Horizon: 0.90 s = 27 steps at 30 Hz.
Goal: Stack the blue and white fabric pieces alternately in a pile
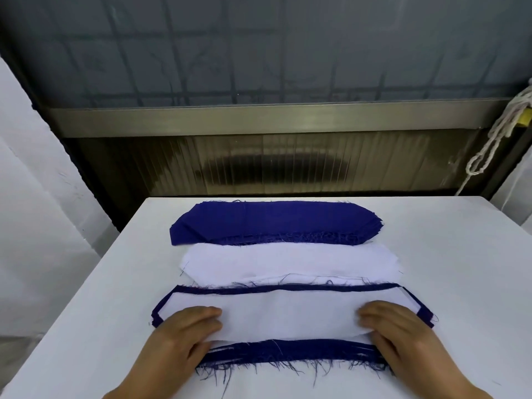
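Pretty even, soft light, table [431,254] almost blown out white, far wall dim, wide-angle bending at edges.

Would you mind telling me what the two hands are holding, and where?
Nothing is gripped: the left hand and right hand press flat on the ends of the top white fabric piece.

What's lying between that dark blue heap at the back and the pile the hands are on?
In the head view, a stack of white fabric pieces lies between the blue heap and the near pile, where the left hand and right hand rest.
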{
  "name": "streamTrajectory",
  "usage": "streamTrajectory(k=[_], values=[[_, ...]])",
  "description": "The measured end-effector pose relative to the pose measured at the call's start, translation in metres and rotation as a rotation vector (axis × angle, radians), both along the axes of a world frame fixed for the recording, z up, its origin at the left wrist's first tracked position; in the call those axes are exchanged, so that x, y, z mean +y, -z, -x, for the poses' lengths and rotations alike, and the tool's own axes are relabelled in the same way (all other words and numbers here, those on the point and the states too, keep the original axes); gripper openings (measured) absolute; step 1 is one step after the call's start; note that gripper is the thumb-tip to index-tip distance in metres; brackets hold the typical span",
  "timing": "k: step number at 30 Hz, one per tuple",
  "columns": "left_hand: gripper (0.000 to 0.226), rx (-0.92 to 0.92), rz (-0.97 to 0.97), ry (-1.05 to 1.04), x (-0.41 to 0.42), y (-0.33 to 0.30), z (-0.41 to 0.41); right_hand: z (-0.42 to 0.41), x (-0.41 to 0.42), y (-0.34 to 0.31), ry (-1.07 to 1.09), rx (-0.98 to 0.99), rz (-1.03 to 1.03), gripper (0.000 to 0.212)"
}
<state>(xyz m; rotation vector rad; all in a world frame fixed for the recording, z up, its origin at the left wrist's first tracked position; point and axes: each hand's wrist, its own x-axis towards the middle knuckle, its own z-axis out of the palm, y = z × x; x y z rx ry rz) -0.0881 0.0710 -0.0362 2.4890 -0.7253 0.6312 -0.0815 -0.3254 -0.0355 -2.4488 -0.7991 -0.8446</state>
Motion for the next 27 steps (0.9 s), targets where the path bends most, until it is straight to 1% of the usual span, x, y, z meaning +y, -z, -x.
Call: streamTrajectory(k=[6,10,15,17,19,21,22,25,27], values=[[0.046,0.039,0.010,0.017,0.006,0.006,-0.003,0.000,-0.006,0.003,0.014,0.043,-0.004,0.047],[0.045,0.075,0.004,0.027,0.008,0.008,-0.004,0.002,-0.007,0.002,0.020,0.081,-0.002,0.047],[0.041,0.112,-0.024,0.003,0.003,-0.005,-0.005,0.004,-0.006,-0.010,0.052,0.161,0.009,0.051],[0.031,0.130,-0.038,0.009,-0.006,-0.015,-0.011,0.001,0.001,-0.018,0.057,0.166,0.024,0.042],[0.022,0.148,-0.064,0.019,-0.020,-0.021,-0.019,-0.005,0.014,-0.025,0.047,0.194,0.035,0.026],[0.022,0.154,-0.088,0.007,-0.033,-0.023,-0.027,-0.011,0.027,-0.027,0.033,0.254,0.051,0.009],[0.023,0.160,-0.102,-0.005,-0.038,-0.022,-0.031,-0.014,0.032,-0.027,0.037,0.306,0.068,0.005],[0.013,0.186,-0.133,-0.048,-0.042,-0.017,-0.039,-0.022,0.036,-0.023,0.123,0.468,0.118,0.004],[0.015,0.187,-0.137,-0.089,-0.038,-0.014,-0.041,-0.024,0.030,-0.020,0.196,0.496,0.113,0.010]])
